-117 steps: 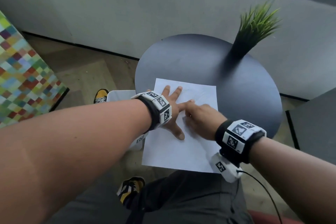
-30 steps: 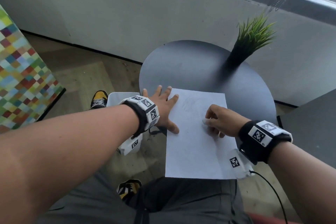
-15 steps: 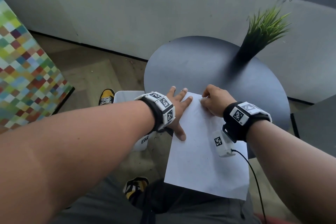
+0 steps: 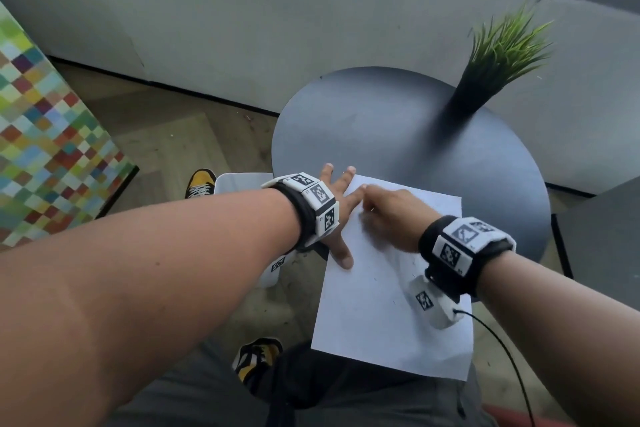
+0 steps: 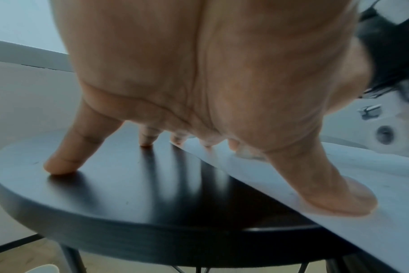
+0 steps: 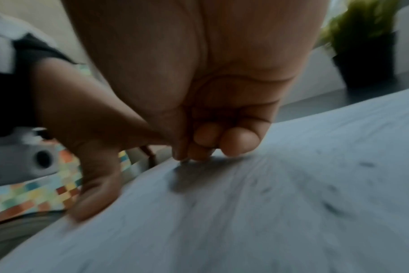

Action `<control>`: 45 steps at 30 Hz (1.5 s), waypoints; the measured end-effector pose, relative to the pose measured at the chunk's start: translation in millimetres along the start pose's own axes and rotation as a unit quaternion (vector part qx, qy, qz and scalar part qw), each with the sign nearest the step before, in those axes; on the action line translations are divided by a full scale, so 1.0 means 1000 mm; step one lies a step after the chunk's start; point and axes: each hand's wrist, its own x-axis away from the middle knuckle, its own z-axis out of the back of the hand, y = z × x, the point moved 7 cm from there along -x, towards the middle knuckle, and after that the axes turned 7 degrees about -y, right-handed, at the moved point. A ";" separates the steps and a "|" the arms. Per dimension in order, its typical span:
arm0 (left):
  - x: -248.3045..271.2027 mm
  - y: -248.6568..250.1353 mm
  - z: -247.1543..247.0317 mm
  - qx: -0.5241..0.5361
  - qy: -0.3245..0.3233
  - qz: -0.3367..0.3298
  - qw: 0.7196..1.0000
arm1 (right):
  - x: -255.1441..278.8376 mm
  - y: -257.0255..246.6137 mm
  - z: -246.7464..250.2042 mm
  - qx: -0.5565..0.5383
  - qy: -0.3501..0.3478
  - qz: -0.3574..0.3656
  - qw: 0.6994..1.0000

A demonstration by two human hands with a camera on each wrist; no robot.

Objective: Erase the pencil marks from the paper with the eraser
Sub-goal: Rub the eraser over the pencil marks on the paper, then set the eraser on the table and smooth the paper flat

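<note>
White paper (image 4: 374, 322) flecked with dark crumbs, flat under splayed left hand (image 4: 337, 208); right hand (image 4: 391, 218) curled, contents hidden.

Round bench (image 5: 119, 186): dark, smooth, semi-glossy top, reflecting fingers. Paper (image 4: 377, 315): white, matt sheet. Floor (image 4: 173, 149): wood-look planks.

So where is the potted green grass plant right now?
In the head view, the green grass plant in its black pot stands at the far right of the round dark table, beyond the white paper sheet and by the grey wall.
</note>
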 end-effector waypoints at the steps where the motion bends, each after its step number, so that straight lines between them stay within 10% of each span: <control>1: 0.000 0.000 0.000 0.001 0.001 -0.002 1.000 | 0.006 -0.008 -0.007 0.007 -0.020 0.029 0.999; 11: 0.016 -0.024 -0.001 0.049 0.076 0.038 0.995 | 0.058 0.150 0.029 -0.151 0.121 -0.221 0.956; 15: 0.029 -0.024 -0.013 0.051 0.110 -0.016 0.992 | 0.093 0.100 0.025 -0.345 0.147 -0.115 0.920; 21: 0.023 -0.031 -0.023 0.032 0.107 0.010 0.994 | 0.097 -0.035 -0.062 -0.591 -0.204 0.055 0.779; 23: 0.022 -0.036 -0.022 0.042 0.107 0.028 0.993 | 0.077 -0.019 -0.061 -0.695 -0.145 0.001 0.704; 26: 0.019 -0.036 -0.024 0.063 0.102 0.035 0.992 | 0.058 0.051 -0.030 -0.821 0.163 -0.109 0.536; 29: 0.018 -0.035 -0.027 0.075 0.100 0.040 0.991 | 0.049 0.053 -0.009 -0.772 0.227 -0.113 0.583; 32: 0.016 -0.036 -0.029 0.073 0.106 0.040 0.991 | 0.035 -0.004 -0.032 -0.723 -0.028 -0.040 0.689; 34: 0.016 -0.036 -0.030 0.075 0.108 0.038 0.991 | 0.030 0.001 -0.031 -0.752 -0.012 -0.048 0.658; 36: 0.015 -0.036 -0.031 0.079 0.107 0.036 0.990 | 0.025 0.041 -0.006 -0.762 0.170 -0.097 0.617; 38: 0.014 -0.036 -0.031 0.081 0.106 0.037 0.990 | 0.021 0.055 0.013 -0.723 0.240 -0.098 0.640; 42: 0.012 -0.038 -0.031 0.079 0.113 0.036 0.990 | 0.007 0.007 -0.021 -0.725 -0.016 -0.044 0.687; 45: 0.012 -0.038 -0.031 0.089 0.111 0.030 0.989 | 0.005 0.047 -0.013 -0.801 0.149 -0.094 0.572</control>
